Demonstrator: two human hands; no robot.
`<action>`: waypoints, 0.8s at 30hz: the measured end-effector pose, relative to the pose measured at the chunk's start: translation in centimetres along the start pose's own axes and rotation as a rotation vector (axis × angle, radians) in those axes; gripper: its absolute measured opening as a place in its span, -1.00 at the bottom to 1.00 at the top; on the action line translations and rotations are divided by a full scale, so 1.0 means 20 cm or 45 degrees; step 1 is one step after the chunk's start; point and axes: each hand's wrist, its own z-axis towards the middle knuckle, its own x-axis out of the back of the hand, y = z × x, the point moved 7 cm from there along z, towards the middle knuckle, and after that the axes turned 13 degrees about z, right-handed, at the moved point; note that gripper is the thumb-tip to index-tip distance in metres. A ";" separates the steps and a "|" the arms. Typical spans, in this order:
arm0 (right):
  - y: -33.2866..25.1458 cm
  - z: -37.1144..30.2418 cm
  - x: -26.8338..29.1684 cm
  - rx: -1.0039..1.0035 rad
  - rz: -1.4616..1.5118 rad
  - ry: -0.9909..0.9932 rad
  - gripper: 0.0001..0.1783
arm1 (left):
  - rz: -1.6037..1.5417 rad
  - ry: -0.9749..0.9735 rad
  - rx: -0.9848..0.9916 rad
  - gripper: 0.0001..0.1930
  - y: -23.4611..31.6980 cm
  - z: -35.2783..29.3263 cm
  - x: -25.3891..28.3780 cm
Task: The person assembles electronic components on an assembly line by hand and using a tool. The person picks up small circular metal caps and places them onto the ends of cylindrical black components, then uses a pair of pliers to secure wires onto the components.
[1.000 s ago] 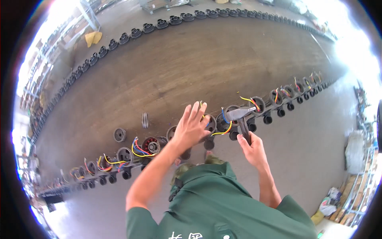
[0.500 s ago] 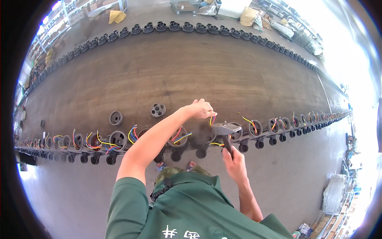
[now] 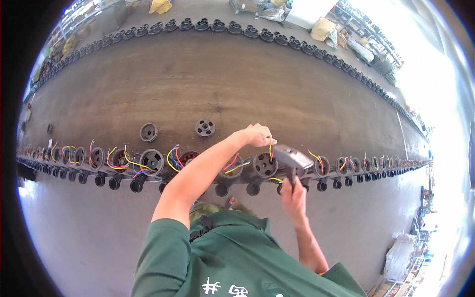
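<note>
My left hand reaches over the near row of dark housings. Its fingers pinch thin yellow and red wires that rise from a round black housing. A plate with holes shows inside that housing. In my right hand, to the right of it, is a hammer gripped by its dark handle. The grey head is raised and tilted, slightly blurred, and partly covers the neighbouring housing. A loose yellow wire sticks out below the head.
Along the near table edge runs a row of similar housings with coloured wires, such as this one. A disc with holes and a round cup-shaped part lie on the brown tabletop. Dark parts line the far edge.
The hammer head has tilted and shifted right. The housing under my left hand, blurred dark before, now shows sharply. My left hand still pinches the wires; the whole view has shifted a little.
</note>
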 end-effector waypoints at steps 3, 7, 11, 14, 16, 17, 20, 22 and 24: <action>0.40 0.00 -0.10 0.008 -0.322 -0.079 -0.64 | 0.077 0.025 -0.027 -0.54 0.02 0.01 0.03; 0.35 0.02 -0.08 -0.644 0.049 -0.258 -0.54 | 0.069 0.046 -0.043 -0.55 -0.01 -0.03 0.01; 0.09 0.01 0.00 -0.374 0.060 -0.099 -0.58 | 0.025 0.060 -0.027 -0.50 -0.06 -0.03 -0.02; 0.09 -0.01 -0.03 -0.116 -0.075 0.106 -0.58 | 0.045 0.033 -0.052 -0.51 -0.05 -0.02 -0.01; 0.39 -0.02 -0.10 -0.244 -0.458 0.005 -0.52 | -0.038 0.051 -0.047 -0.51 -0.03 -0.03 0.02; 0.40 -0.04 -0.13 -0.225 -0.432 0.078 -0.47 | -0.048 0.058 -0.054 -0.52 -0.03 -0.03 0.01; 0.33 0.00 -0.09 -0.733 -0.227 -0.071 -0.45 | -0.071 0.049 -0.053 -0.52 -0.06 -0.02 -0.03; 0.19 0.01 -0.09 -0.622 -0.123 -0.087 -0.51 | -0.140 -0.045 -0.067 -0.54 -0.08 -0.05 -0.04; 0.03 0.00 -0.09 -0.421 -0.096 0.007 -0.52 | -0.197 0.016 -0.040 -0.53 -0.11 -0.06 -0.05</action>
